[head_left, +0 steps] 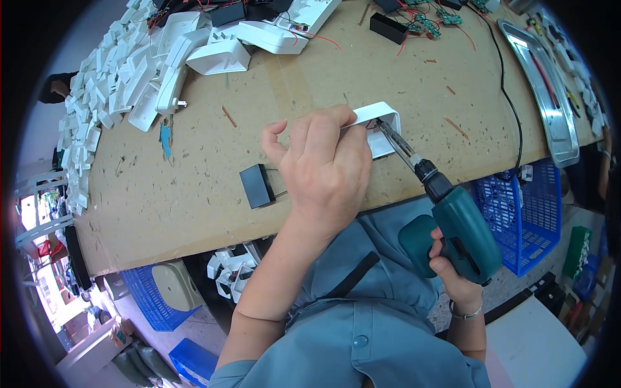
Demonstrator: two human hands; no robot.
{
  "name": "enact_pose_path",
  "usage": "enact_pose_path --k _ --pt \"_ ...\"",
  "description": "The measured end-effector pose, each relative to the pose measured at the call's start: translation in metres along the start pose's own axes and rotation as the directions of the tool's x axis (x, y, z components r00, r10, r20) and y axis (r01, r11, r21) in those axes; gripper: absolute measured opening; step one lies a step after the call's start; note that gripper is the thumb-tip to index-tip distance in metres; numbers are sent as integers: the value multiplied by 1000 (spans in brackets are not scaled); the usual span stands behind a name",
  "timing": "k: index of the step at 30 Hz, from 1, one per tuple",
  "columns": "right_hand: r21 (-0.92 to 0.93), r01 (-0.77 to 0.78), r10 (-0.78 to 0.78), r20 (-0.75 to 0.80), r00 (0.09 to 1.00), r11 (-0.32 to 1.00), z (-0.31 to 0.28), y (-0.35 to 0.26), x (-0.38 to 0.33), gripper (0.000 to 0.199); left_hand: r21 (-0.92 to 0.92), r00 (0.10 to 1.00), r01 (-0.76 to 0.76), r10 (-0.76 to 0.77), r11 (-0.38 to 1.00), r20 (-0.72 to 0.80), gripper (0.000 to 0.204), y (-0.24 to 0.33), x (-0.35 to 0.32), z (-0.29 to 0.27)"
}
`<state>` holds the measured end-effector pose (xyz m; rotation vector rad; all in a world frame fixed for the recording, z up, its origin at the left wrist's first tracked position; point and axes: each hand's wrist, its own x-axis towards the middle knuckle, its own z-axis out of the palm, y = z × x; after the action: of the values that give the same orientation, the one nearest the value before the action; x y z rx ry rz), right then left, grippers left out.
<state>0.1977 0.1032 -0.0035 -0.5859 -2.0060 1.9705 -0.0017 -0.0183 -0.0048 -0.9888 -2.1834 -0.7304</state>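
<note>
My left hand is closed on a white plastic housing near the table's front edge, its fingers pressed over the housing's left side. Thin dark red wire shows inside it. In my right hand is a dark green, pistol-shaped cordless screwdriver. Its long metal bit slants up and left, with the tip inside the housing's open end. What the tip touches there is too small to make out. A black box lies left of my left wrist, with thin leads running toward the hand.
White plastic housings are heaped at the far left. Green circuit boards with red wires lie at the back right, beside a black box. A black cable and a metal tray line the right. Below hangs a blue crate.
</note>
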Motion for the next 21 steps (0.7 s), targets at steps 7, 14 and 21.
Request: enact_pose_path --k 7,14,21 --pt "-96 89 -85 42 995 991 -5 6 2 58 -5 1000 -5 5 1000 -7 9 -1 0 1" --pt "-137 43 -42 10 999 990 -4 3 0 61 -4 1000 3 -3 1000 6 9 0 0 0" --pt "-142 73 -73 4 997 987 -3 0 -1 63 -9 1000 3 -3 1000 -2 9 -1 0 1"
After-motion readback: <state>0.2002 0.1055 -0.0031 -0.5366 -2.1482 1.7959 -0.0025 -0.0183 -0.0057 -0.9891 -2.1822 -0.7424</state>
